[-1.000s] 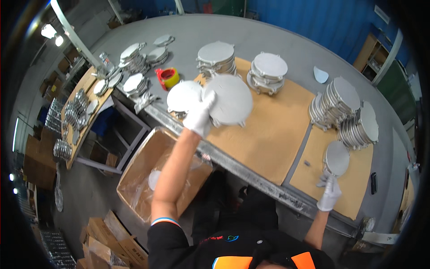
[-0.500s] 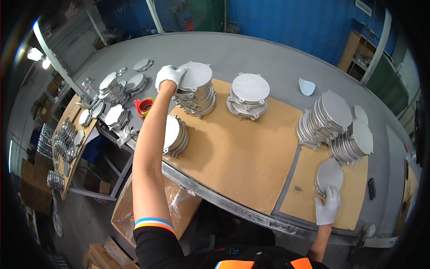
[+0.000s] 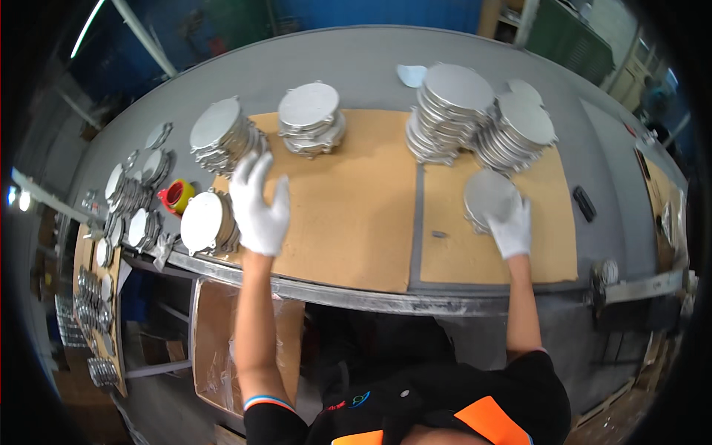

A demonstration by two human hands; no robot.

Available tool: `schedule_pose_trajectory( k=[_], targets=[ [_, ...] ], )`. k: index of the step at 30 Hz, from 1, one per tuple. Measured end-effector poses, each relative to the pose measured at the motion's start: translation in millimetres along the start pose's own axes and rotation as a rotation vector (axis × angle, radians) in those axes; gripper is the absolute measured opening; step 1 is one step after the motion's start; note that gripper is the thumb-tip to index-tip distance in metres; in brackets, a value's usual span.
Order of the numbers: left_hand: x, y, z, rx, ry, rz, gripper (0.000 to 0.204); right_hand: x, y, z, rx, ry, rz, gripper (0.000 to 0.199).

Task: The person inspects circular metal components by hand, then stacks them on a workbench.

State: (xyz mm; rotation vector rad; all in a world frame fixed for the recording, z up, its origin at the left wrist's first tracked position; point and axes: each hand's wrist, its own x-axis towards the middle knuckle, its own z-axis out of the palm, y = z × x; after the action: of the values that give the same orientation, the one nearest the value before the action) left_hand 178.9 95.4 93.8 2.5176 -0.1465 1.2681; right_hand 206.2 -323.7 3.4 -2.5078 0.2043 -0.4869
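My left hand [image 3: 259, 211], in a white glove, hovers over the left part of the brown board with its fingers and thumb spread, holding nothing. Just beyond it rises a tall stack of round grey metal covers [image 3: 217, 127] with lugs on their rims; a lower stack [image 3: 202, 224] lies to its left. My right hand [image 3: 512, 230], also gloved and somewhat blurred, grips the near right edge of a round metal cover [image 3: 486, 194] on the smaller board. Whatever is under that cover is mostly hidden.
Two tall cover stacks [image 3: 454, 93] [image 3: 528, 122] stand behind my right hand, and a shorter stack [image 3: 308, 107] at the far middle. A red-and-yellow tape roll [image 3: 178, 196] sits at left near more covers. A black object [image 3: 584, 203] lies at right; a carton [image 3: 211, 348] stands below the table edge.
My left hand has come off the tall stack and drawn back toward me, its fingers spreading. The view has swung to the right. My right hand stays at the single cover, now reaching further over it.
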Motion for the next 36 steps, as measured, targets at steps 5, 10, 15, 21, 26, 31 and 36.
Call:
schedule_pose_trajectory(
  k=[5,10,15,21,26,31,36],
  targets=[
    [-88.7,64.4,16.1,-0.437,-0.213,-0.361,0.034,13.2,-18.7,-23.1,-0.098,-0.157,0.144,0.081],
    [-136.7,108.9,36.8,-0.662,-0.320,-0.488,0.033,19.3,18.6,-12.5,0.115,-0.006,0.147,0.073],
    [-139.1,145.9,40.6,-0.914,-0.408,-0.617,0.036,18.3,24.7,-28.9,0.848,-0.375,0.313,0.049],
    [-138.8,162.0,31.6,-1.247,-0.543,-0.900,0.047,-30.9,-14.4,-39.4,1.219,-0.341,0.226,0.043],
    [-144.6,161.6,16.7,-1.929,-0.609,-1.371,0.069,-84.4,-76.0,-40.0,1.449,-0.552,0.247,0.060],
    [-159.0,151.6,-18.7,-2.236,-0.291,-1.321,0.087,-73.5,-87.8,-9.4,0.585,-0.558,-0.050,0.035],
    [-183.4,120.3,-33.1,-2.601,-0.158,-1.294,0.091,-56.6,-65.7,44.3,-0.138,-0.199,-0.542,0.027]
  ],
)
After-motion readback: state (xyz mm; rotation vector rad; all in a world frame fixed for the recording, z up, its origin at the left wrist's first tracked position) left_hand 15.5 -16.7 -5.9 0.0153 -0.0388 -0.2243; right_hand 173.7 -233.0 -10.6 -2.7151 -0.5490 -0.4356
